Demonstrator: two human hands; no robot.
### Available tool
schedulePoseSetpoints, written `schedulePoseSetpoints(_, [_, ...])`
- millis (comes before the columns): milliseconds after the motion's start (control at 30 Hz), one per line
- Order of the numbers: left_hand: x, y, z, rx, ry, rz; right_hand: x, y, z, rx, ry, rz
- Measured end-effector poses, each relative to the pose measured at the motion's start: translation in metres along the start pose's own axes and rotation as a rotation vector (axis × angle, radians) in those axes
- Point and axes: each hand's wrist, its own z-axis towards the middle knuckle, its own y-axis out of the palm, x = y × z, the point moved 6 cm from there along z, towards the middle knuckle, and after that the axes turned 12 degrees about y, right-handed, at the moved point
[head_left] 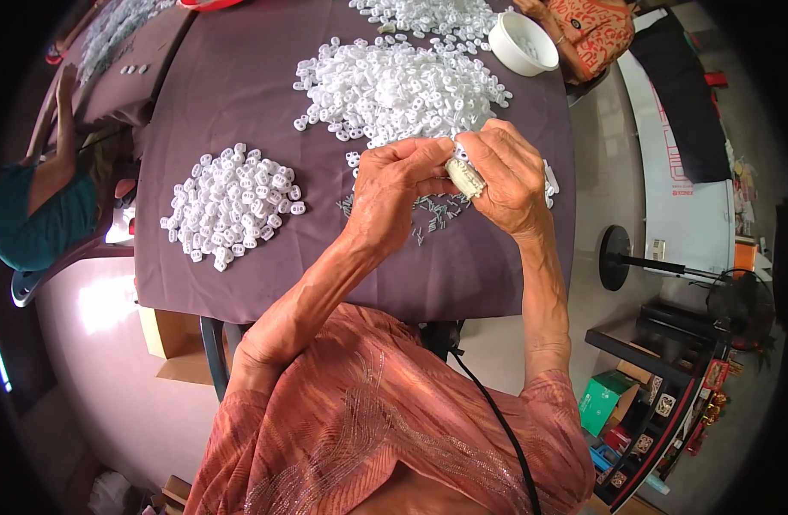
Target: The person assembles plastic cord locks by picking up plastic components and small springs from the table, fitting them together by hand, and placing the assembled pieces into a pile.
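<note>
Over the near side of the brown-covered table, my left hand (384,187) and my right hand (512,182) meet at the fingertips. My right hand's fingers wrap round a short, cream-coloured, ridged piece (465,178), whose kind I cannot make out. Between the two hands' fingertips shows a small white plastic piece (460,153), pinched by my left hand and partly hidden by fingers. Thin grey metal pins (435,216) lie scattered on the cloth below my hands. Beyond them rises a large heap of white oval plastic pieces (403,86) with dark holes.
A smaller pile of white pieces (231,202) lies left on the tablecloth (342,287). At the far right, a white tub (523,43) stands near another person in an orange patterned top (593,34). A person in teal (46,210) sits left. A fan (737,305) stands right.
</note>
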Motion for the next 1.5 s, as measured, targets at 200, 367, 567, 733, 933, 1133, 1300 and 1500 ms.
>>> schedulePoseSetpoints(200, [0.004, 0.0, 0.0, 0.013, 0.002, 0.003, 0.0, 0.001, 0.001, 0.006, 0.011, 0.01])
schedulePoseSetpoints(367, [0.005, 0.001, -0.002, 0.015, -0.002, -0.017, -0.005, -0.004, 0.004, -0.025, 0.073, 0.015])
schedulePoseSetpoints(567, [0.009, 0.002, -0.002, -0.008, -0.02, -0.035, 0.005, -0.013, -0.001, -0.037, 0.364, 0.203])
schedulePoseSetpoints(733, [0.01, 0.002, -0.002, -0.026, 0.028, 0.017, 0.017, -0.009, -0.002, -0.164, 0.679, 0.403])
schedulePoseSetpoints(933, [0.011, 0.004, -0.003, -0.016, 0.048, -0.045, 0.026, 0.0, -0.013, -0.07, 0.862, 0.584])
schedulePoseSetpoints(1133, [0.009, 0.003, -0.003, -0.003, 0.055, 0.035, 0.022, 0.001, -0.015, -0.026, 0.872, 0.567])
schedulePoseSetpoints(1300, [0.005, -0.001, -0.001, 0.033, 0.053, 0.039, 0.019, 0.004, -0.017, 0.007, 0.829, 0.538])
schedulePoseSetpoints(1500, [0.006, -0.002, 0.003, 0.05, 0.096, 0.043, 0.016, 0.007, -0.017, -0.002, 0.753, 0.445])
